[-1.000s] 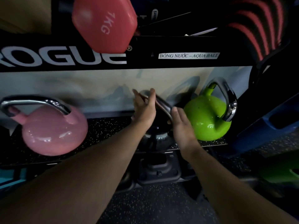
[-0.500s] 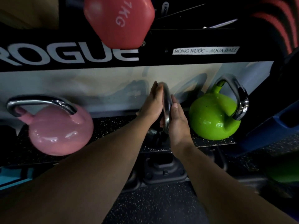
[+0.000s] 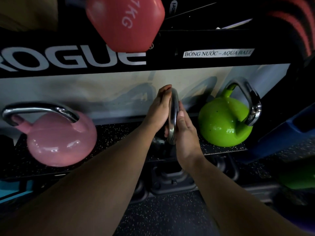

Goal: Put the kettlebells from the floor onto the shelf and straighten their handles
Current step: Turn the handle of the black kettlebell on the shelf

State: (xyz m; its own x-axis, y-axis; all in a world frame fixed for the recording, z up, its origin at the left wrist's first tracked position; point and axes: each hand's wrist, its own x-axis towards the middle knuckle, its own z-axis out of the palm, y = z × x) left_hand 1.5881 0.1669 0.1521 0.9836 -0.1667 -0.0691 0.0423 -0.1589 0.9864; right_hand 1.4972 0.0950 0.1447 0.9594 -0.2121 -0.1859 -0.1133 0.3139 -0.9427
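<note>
- Both hands are on the middle kettlebell, a dark one sitting on the shelf [image 3: 119, 133] between the pink kettlebell [image 3: 58, 140] and the green kettlebell [image 3: 223, 123].
- The left hand [image 3: 158, 109] lies flat against the left face of its chrome handle [image 3: 173, 116], fingers extended upward along it.
- The right hand [image 3: 185, 133] presses the opposite face, thumb up on the metal: the handle is sandwiched between two palms, not wrapped.
- Key relation: the handle's long axis runs straight away from the person, edge-on to the camera, while the pink one's handle lies crosswise, parallel to the shelf front.
- The green handle sits skewed, somewhere between.
- The dark body is mostly hidden under the wrists.
- Judging from that, any twist comes from both palms together; neither hand is clearly nearer.
</note>
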